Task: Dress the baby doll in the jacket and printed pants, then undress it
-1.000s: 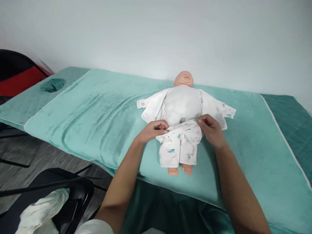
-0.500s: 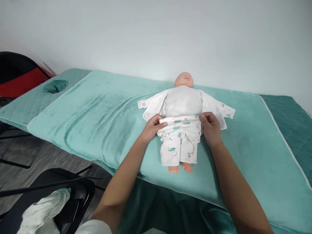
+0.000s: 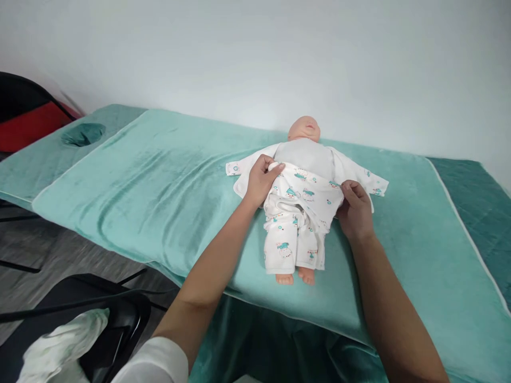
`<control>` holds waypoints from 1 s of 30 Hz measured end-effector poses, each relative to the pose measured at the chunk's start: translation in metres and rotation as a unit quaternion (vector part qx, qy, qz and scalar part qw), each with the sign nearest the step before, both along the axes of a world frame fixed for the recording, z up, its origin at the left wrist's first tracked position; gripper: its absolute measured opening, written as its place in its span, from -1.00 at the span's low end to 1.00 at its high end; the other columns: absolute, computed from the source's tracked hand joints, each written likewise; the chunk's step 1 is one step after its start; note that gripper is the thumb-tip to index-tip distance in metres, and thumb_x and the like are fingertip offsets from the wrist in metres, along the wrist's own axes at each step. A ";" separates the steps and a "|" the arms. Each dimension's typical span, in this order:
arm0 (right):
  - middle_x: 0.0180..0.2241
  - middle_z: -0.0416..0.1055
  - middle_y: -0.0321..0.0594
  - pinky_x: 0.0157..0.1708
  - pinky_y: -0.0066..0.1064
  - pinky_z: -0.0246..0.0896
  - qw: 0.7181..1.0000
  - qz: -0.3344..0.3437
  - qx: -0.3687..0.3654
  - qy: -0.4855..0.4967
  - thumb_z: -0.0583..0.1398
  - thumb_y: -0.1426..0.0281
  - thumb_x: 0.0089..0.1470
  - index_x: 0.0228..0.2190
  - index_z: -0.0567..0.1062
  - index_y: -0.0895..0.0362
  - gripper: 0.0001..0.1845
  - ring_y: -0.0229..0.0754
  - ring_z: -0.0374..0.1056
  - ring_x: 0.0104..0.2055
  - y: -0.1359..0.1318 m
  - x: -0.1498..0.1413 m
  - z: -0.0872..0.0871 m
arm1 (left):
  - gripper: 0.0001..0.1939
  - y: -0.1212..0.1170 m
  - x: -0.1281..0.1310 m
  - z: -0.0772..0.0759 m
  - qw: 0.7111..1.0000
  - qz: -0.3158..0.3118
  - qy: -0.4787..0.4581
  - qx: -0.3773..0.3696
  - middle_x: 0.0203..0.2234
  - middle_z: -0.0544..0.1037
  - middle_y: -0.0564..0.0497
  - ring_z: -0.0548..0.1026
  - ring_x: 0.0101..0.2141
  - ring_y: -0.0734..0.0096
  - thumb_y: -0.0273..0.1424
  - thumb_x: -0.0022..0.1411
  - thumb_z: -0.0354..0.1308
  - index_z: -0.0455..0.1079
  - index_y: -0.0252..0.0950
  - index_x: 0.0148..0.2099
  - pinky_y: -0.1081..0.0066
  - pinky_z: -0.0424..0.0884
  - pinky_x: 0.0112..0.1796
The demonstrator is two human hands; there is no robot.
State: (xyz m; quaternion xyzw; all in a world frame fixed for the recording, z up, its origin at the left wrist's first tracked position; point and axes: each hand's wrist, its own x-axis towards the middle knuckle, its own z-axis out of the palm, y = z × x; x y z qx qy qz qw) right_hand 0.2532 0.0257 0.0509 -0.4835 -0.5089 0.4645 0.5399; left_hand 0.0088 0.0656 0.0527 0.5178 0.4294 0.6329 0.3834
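A baby doll point(image 3: 304, 129) lies on its back on a green-covered bed, its feet toward me. White printed baby pants point(image 3: 307, 194) cover its legs and lower belly, with the bare feet showing below the cuffs. My left hand point(image 3: 262, 180) pinches the waistband at its left corner, high on the doll's belly. At the right end of the waistband, a little lower, my right hand point(image 3: 354, 207) grips the cloth between thumb and fingers. A white long-sleeved baby shirt point(image 3: 353, 167) is on the doll's arms, spread open at the front.
The green bed point(image 3: 159, 175) stands against a pale wall and has a face hole point(image 3: 83, 134) at its left end. A black chair point(image 3: 128, 319) with a crumpled white cloth point(image 3: 66, 343) is at the lower left. Another black and red chair point(image 3: 32, 119) stands farther back.
Both hands keep hold of the waistband. It has gone from the doll's hips up over its belly, the left side pulled higher than the right. The printed cloth is now stretched wider.
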 end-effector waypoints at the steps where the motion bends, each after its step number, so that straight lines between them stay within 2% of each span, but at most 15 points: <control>1: -0.51 0.08 -0.37 -0.56 -0.39 0.05 1.000 0.009 0.002 0.005 0.21 -0.01 0.09 -0.31 0.25 -0.03 -0.63 -0.23 0.07 -0.54 0.000 0.001 0.000 | -0.65 0.004 0.002 0.001 1.000 0.004 0.008 0.012 -0.48 0.21 0.13 0.18 -0.44 0.51 -0.17 0.17 0.33 0.23 -0.23 -0.34 0.44 0.15 -0.37; 4: -0.47 0.12 -0.37 -0.56 -0.40 0.07 0.999 0.029 0.001 0.024 0.25 0.06 0.08 -0.21 0.31 -0.06 -0.66 -0.24 0.08 -0.53 0.001 0.002 0.000 | -0.64 0.008 0.004 -0.001 1.000 0.011 0.015 0.013 -0.49 0.19 0.13 0.17 -0.44 0.50 -0.16 0.20 0.31 0.22 -0.23 -0.35 0.44 0.14 -0.37; 8: -0.39 0.24 -0.33 -0.60 -0.43 0.05 1.000 0.026 -0.003 -0.017 0.29 0.10 0.06 -0.14 0.34 -0.05 -0.62 -0.27 0.12 -0.52 0.003 -0.002 -0.004 | -0.64 0.003 -0.001 -0.010 0.998 -0.027 0.026 -0.048 -0.50 0.26 0.13 0.19 -0.45 0.49 -0.10 0.21 0.27 0.26 -0.24 -0.34 0.43 0.15 -0.38; 11: -0.35 0.31 -0.30 -0.59 -0.45 0.08 0.998 -0.015 0.001 -0.067 0.31 0.14 0.04 -0.16 0.38 -0.02 -0.64 -0.26 0.18 -0.48 0.005 -0.004 -0.007 | -0.63 0.000 -0.008 -0.012 0.994 -0.056 0.053 -0.083 -0.50 0.26 0.13 0.19 -0.44 0.49 -0.07 0.21 0.25 0.29 -0.25 -0.35 0.44 0.14 -0.39; 14: -0.38 0.33 -0.30 -0.60 -0.48 0.11 0.993 -0.044 -0.002 -0.107 0.30 0.21 0.04 -0.20 0.41 0.00 -0.71 -0.27 0.20 -0.46 0.007 -0.002 -0.008 | -0.64 -0.002 -0.013 -0.012 0.990 -0.056 0.092 -0.087 -0.49 0.25 0.13 0.20 -0.42 0.49 -0.10 0.21 0.25 0.27 -0.26 -0.37 0.45 0.13 -0.38; 17: -0.41 0.33 -0.33 -0.63 -0.51 0.12 0.990 -0.028 -0.031 -0.136 0.31 0.27 -0.01 -0.20 0.41 -0.01 -0.70 -0.29 0.19 -0.49 0.007 0.001 -0.008 | -0.64 -0.003 -0.017 -0.010 0.986 -0.050 0.121 -0.108 -0.50 0.26 0.12 0.20 -0.42 0.49 -0.12 0.18 0.28 0.27 -0.26 -0.40 0.45 0.11 -0.39; 21: -0.37 0.39 -0.32 -0.64 -0.49 0.18 0.985 -0.023 -0.057 -0.163 0.28 0.35 -0.09 -0.20 0.39 0.00 -0.66 -0.30 0.22 -0.52 0.009 0.003 -0.008 | -0.49 -0.004 -0.021 -0.007 0.976 -0.061 0.138 -0.159 -0.60 0.15 0.13 0.11 -0.51 0.51 -0.03 0.15 0.28 0.15 -0.26 -0.53 0.43 -0.01 -0.47; 23: -0.26 0.45 -0.25 -0.61 -0.46 0.23 0.981 -0.037 -0.051 -0.185 0.26 0.37 -0.12 -0.18 0.40 0.01 -0.63 -0.26 0.31 -0.46 0.013 0.002 -0.009 | -0.46 -0.004 -0.023 -0.005 0.972 -0.077 0.123 -0.184 -0.61 0.11 0.14 0.08 -0.53 0.52 -0.01 0.14 0.29 0.13 -0.25 -0.55 0.43 -0.04 -0.49; 26: -0.19 0.50 -0.15 -0.51 -0.41 0.27 0.967 -0.058 -0.024 -0.248 0.23 0.43 -0.16 -0.20 0.44 0.05 -0.62 -0.18 0.39 -0.35 0.025 0.004 -0.005 | -0.51 -0.004 -0.023 -0.003 0.966 -0.127 0.061 -0.216 -0.58 0.19 0.12 0.15 -0.52 0.52 -0.04 0.11 0.32 0.19 -0.26 -0.51 0.44 0.01 -0.50; 28: -0.29 0.52 -0.16 -0.47 -0.38 0.23 0.951 -0.043 -0.016 -0.306 0.21 0.47 -0.20 -0.29 0.48 0.06 -0.69 -0.15 0.38 -0.36 0.035 0.008 0.001 | -0.56 -0.004 -0.022 -0.003 0.961 -0.159 0.004 -0.226 -0.54 0.27 0.10 0.22 -0.50 0.50 -0.07 0.09 0.34 0.25 -0.26 -0.46 0.45 0.09 -0.49; 30: -0.45 0.47 -0.22 -0.49 -0.38 0.15 0.934 0.003 -0.027 -0.357 0.20 0.51 -0.24 -0.45 0.46 0.05 -0.80 -0.16 0.31 -0.42 0.045 0.012 0.008 | -0.60 -0.005 -0.021 -0.005 0.955 -0.176 -0.050 -0.234 -0.52 0.30 0.10 0.27 -0.48 0.49 -0.12 0.07 0.37 0.28 -0.27 -0.43 0.45 0.14 -0.47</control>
